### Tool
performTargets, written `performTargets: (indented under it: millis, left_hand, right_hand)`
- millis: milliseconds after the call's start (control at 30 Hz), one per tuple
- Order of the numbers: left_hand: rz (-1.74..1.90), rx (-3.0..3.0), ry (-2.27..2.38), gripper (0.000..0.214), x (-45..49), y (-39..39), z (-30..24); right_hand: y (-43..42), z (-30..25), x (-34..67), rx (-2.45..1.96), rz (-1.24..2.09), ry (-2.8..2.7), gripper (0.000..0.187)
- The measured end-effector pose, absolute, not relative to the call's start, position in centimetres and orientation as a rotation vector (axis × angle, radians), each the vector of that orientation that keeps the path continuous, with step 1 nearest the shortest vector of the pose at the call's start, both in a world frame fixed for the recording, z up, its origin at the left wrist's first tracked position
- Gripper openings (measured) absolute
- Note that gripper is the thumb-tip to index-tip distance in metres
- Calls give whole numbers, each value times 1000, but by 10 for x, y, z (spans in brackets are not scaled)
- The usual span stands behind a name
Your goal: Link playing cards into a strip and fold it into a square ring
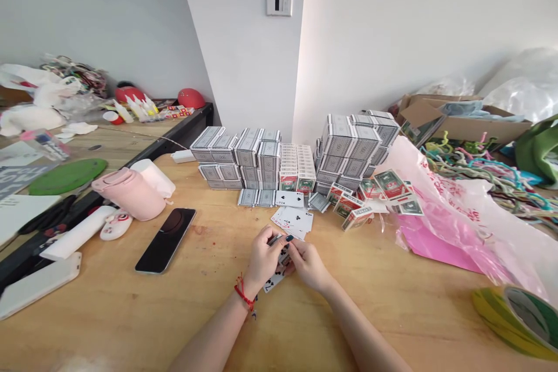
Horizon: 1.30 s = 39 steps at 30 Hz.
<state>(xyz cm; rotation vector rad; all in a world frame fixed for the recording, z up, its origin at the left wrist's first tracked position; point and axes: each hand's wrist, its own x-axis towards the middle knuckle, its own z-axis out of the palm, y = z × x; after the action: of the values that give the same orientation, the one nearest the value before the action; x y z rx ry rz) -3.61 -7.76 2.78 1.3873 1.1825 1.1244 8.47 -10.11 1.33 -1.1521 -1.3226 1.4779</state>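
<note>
Both my hands meet over the wooden table, closed around some playing cards [283, 257]. My left hand [263, 258] wears a red string bracelet at the wrist and grips the cards from the left. Thumb and fingers of my right hand [308, 263] pinch them from the right; how many cards are held is hidden. Below my hands, a face-up card [274, 283] shows partly. Just beyond lie loose face-up cards [300, 219], and a two of spades [289, 199] rests behind them beside face-down cards [257, 197].
Stacks of grey-backed cards [257, 151] stand along the back, with card boxes [297, 165] between them. More boxes [354, 209] lie loose at right, near pink plastic [440, 238]. A phone [166, 240], pink cup [128, 192] and yellow tape roll [501, 319] flank my arms.
</note>
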Motion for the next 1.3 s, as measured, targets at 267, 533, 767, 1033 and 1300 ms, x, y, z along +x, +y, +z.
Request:
performTargets:
  millis: [267, 533, 767, 1033, 1300]
  left_hand:
    - [1128, 1218, 1279, 30, -32, -78, 21]
    - [1174, 1361, 1282, 31, -33, -79, 20]
    - [1229, 1570, 1300, 30, -31, -85, 18]
    - [1183, 1491, 1148, 24, -25, -86, 23]
    - [1180, 1395, 1158, 28, -25, -84, 18]
  right_hand:
    - [-103, 14, 85, -1115, 1428, -1435, 34]
    - [-98, 2, 84, -1213, 1385, -1344, 42]
    - [-99, 7, 83, -1271, 1290, -1386, 45]
    - [-101, 14, 88, -1279, 965, -1530, 43]
    - [-101, 11, 86, -1308, 838, -1563, 43]
